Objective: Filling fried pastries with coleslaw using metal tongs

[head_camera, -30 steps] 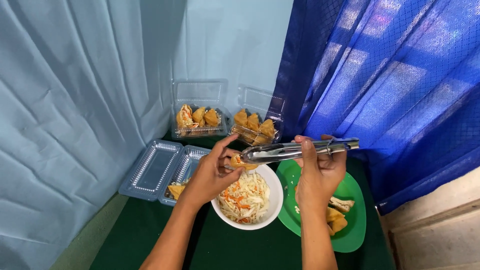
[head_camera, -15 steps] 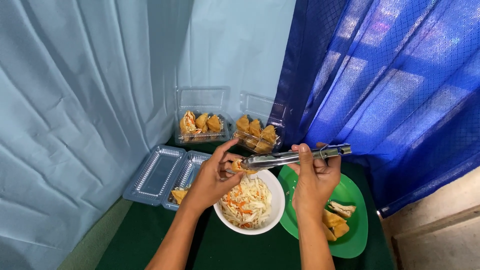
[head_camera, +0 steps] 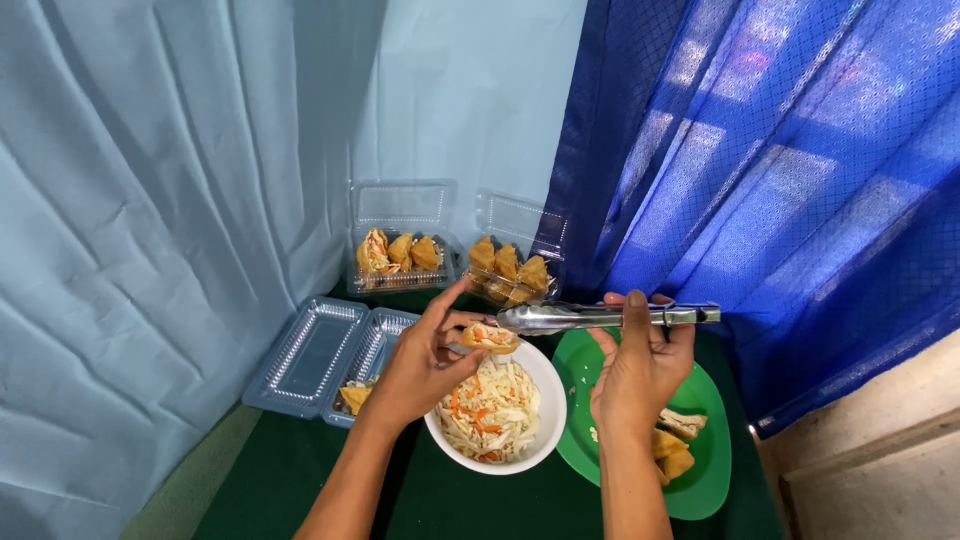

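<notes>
Steel tongs [head_camera: 610, 317]: polished metal, held level above the far rim of the white bowl [head_camera: 553, 400]; tips closed or nearly so, pointing at the stuffed piece.
Stuffed piece [head_camera: 490, 338]: golden fried pocket with shredded filling showing at its open top, held just above the bowl's far edge.
Handling (judgement): likely light, with a crisp skin that gives under pressure; filling loose and apt to spill if tipped. Best held by the sides, opening upward.
Left hand [head_camera: 425, 362]: fingers curled around the stuffed piece, thumb and fingertips pinching its sides; index finger raised.
Right hand [head_camera: 640, 365]: closed around the tongs near the handle end, thumb on top, pressing the arms together.
Bowl contents: shredded pale vegetable [head_camera: 490, 410] with orange strips, heaped.
Green plate [head_camera: 710, 470]: just right of the bowl, touching or nearly so; a few fried pieces [head_camera: 675, 445] on it, partly behind the right wrist.
Open clear tray [head_camera: 315, 350]: left of the bowl, one fried piece [head_camera: 355, 397] in its nearer half.
Two clear boxes [head_camera: 400, 260]: beyond the bowl, lids up, each holding filled pieces.
Table cover [head_camera: 300, 470]: dark green cloth.
</notes>
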